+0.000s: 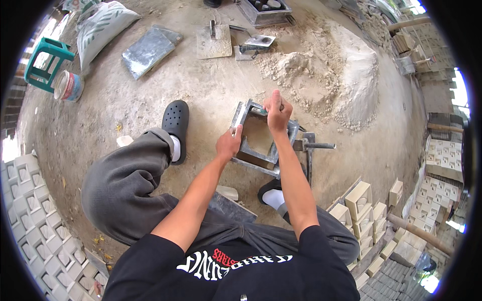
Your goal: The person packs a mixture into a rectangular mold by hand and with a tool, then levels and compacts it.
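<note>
A square metal mould (244, 159) lies on the ground between my feet, with a pale tan floor inside its raised walls. My left hand (229, 144) grips the mould's left wall, thumb along the top edge. Over the far right part of the mould, my right hand (277, 114) is closed in a fist with the thumb pointing up. A bit of something greenish shows beside that fist, but what the fingers hold is mostly hidden. A metal bar handle (320, 146) sticks out to the right of the mould.
Ahead lies a heap of pale powder (356, 75) with crumbly lumps. Beyond the mould are a square board with a handle (213, 42), flat metal plates (150, 50) and a metal box (266, 15). A green stool (47, 62), bucket (69, 86) and stacked pale blocks (359, 200) stand around.
</note>
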